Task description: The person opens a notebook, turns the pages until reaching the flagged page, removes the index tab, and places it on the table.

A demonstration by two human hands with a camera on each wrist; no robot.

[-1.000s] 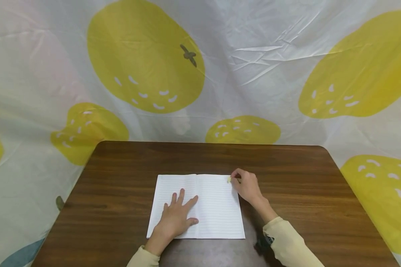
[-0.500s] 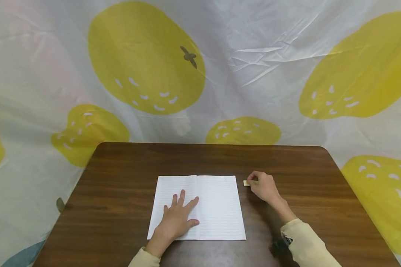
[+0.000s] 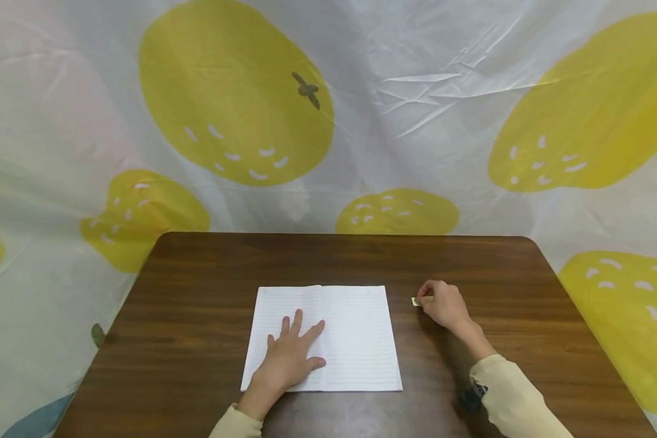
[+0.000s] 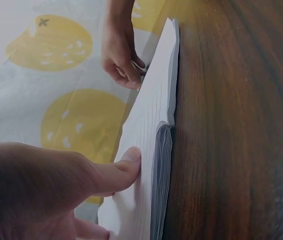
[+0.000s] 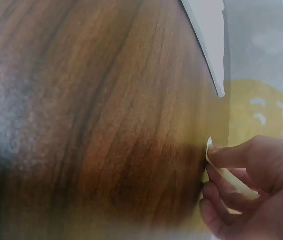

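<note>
An open lined notebook [image 3: 328, 337] lies flat in the middle of the dark wooden table [image 3: 208, 292]. My left hand [image 3: 287, 359] rests palm down on its left page with the fingers spread. From the left wrist view, the notebook [image 4: 149, 150] shows edge-on under my thumb. My right hand [image 3: 443, 304] sits on the table to the right of the notebook and pinches a small pale yellow slip of paper [image 3: 418, 301] between thumb and fingers. The right wrist view shows the slip [image 5: 221, 170] held by the fingertips close to the wood.
A white cloth with large yellow fruit prints [image 3: 235, 91] hangs behind and around the table. The table's rounded far corners and side edges are in view. Bare wood surrounds the notebook on all sides.
My right hand has carried the yellow slip from the notebook's top right corner rightward onto the bare table. The left hand and the notebook have stayed put.
</note>
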